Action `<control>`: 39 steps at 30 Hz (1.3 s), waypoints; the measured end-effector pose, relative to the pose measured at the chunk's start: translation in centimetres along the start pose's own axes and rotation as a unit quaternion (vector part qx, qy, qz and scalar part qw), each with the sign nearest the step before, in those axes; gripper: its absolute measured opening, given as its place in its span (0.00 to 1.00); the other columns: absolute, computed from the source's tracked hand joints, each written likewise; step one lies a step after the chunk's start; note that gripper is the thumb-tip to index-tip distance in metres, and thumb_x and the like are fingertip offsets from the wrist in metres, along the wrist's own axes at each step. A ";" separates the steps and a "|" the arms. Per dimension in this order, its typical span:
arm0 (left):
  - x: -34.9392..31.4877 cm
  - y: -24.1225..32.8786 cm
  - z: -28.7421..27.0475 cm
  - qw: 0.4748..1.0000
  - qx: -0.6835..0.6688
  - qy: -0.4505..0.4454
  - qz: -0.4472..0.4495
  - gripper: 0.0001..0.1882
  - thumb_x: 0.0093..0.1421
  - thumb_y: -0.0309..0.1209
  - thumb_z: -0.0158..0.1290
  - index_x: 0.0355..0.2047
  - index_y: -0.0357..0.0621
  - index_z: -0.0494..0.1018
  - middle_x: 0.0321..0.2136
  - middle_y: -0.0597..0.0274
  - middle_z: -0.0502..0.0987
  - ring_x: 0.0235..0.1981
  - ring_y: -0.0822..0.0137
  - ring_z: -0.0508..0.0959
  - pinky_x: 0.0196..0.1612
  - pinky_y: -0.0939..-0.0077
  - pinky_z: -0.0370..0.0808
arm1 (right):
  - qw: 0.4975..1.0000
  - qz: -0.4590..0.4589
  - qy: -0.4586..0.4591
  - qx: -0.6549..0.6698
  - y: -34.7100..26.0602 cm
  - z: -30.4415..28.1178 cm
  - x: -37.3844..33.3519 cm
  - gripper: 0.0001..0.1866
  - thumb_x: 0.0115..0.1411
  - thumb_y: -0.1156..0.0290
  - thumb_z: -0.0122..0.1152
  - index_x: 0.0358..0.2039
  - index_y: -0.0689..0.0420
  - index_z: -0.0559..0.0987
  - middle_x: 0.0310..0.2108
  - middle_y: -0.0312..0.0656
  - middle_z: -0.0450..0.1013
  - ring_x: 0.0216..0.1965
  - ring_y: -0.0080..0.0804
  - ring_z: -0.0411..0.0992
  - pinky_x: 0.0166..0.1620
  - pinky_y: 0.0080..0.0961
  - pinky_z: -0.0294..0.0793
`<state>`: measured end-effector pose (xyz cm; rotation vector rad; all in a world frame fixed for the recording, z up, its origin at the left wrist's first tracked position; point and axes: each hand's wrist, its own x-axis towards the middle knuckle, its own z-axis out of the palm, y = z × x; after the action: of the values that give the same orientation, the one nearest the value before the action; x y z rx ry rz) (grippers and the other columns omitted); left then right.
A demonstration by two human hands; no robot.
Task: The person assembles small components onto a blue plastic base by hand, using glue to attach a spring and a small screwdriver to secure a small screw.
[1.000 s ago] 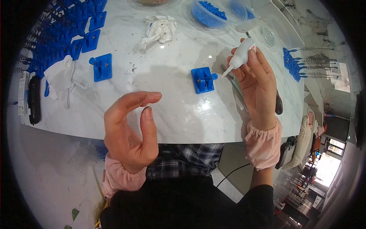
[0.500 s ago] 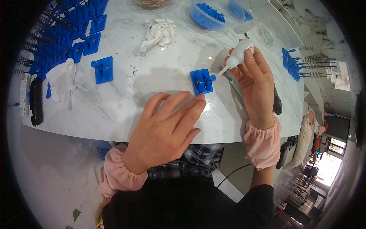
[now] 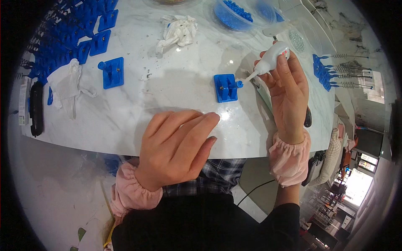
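Observation:
My right hand [image 3: 289, 90] grips a white squeeze bottle [image 3: 272, 57] with a thin nozzle, probably of glue. Its nozzle tip points left and down, close to the round knob on a small blue plastic stand [image 3: 226, 88]. That stand has a square base and upright prongs, and lies on the marble-patterned table. My left hand [image 3: 178, 144] hovers nearer to me, below the stand and apart from it, fingers loosely stretched with nothing in them. A second blue stand [image 3: 112, 72] of the same kind lies to the left.
Crumpled white tissue [image 3: 180, 32] lies at the far middle, another [image 3: 69, 85] on the left. Many blue stands [image 3: 77, 25] crowd the far left. A clear tub [image 3: 234, 16] of blue beads is at the back. Blue pieces with springs [image 3: 322, 72] stand at the right edge.
My left hand has drawn back from the blue stand toward me. The stand now sits turned a little straighter. The bottle has shifted slightly right, its nozzle still near the knob.

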<state>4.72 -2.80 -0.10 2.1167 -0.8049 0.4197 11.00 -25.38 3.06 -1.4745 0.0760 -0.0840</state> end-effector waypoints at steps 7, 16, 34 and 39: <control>-0.1 -0.2 -0.1 0.997 -0.006 0.075 0.003 0.18 0.45 0.21 0.56 0.40 0.37 0.76 0.28 0.60 0.79 0.29 0.63 0.78 0.32 0.73 0.68 | 0.999 -0.018 0.004 -0.045 -0.1 0.1 -0.3 0.21 0.67 0.66 0.49 0.56 0.63 0.66 0.44 0.46 0.73 0.43 0.29 0.75 0.46 0.24 0.74; -0.2 -0.4 0.1 0.995 -0.015 0.094 0.015 0.17 0.45 0.20 0.56 0.39 0.37 0.76 0.27 0.60 0.79 0.28 0.63 0.78 0.31 0.73 0.68 | 0.997 -0.048 0.019 -0.061 -0.3 0.3 -0.6 0.18 0.67 0.65 0.50 0.54 0.61 0.68 0.44 0.45 0.74 0.44 0.28 0.75 0.46 0.24 0.73; -0.1 -0.4 0.1 0.996 -0.015 0.091 0.011 0.17 0.45 0.21 0.56 0.39 0.38 0.76 0.27 0.61 0.79 0.28 0.63 0.78 0.31 0.73 0.68 | 0.992 -0.085 0.009 -0.093 -0.2 0.0 -0.6 0.19 0.67 0.67 0.49 0.55 0.62 0.66 0.44 0.48 0.73 0.45 0.32 0.74 0.46 0.26 0.76; 0.0 -0.4 0.0 0.996 -0.014 0.082 0.010 0.17 0.45 0.20 0.56 0.39 0.38 0.76 0.27 0.60 0.79 0.28 0.64 0.79 0.30 0.73 0.69 | 0.990 -0.091 0.013 -0.107 -0.2 0.1 -0.6 0.20 0.67 0.67 0.49 0.56 0.63 0.65 0.45 0.49 0.73 0.45 0.33 0.75 0.45 0.26 0.76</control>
<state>4.98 -2.57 -0.38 2.0197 -0.7317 0.5819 10.44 -25.27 3.28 -1.6929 -0.0292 -0.2503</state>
